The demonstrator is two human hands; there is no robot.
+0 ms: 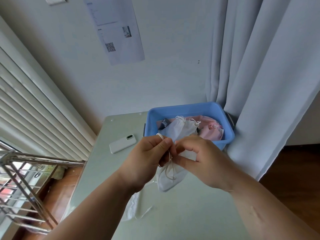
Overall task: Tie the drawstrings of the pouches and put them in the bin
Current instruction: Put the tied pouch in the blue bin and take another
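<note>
Pale glossy table (181, 219) in a wall corner; curtain (259, 101) crowds the right edge. Blue plastic bin (190, 110) at the far edge, soft pouches inside. Hands close together: left hand (147, 160) and right hand (202, 158) pinch the thin drawstring (168, 163) of a limp white pouch (170, 179) below them.

pale table (190, 213) is carrying a blue bin (190, 110) at its far right corner. a white phone (123, 143) is lying camera-side up just left of the bin. a white pouch (136, 210) is lying flat nearer, partly hidden.
</note>
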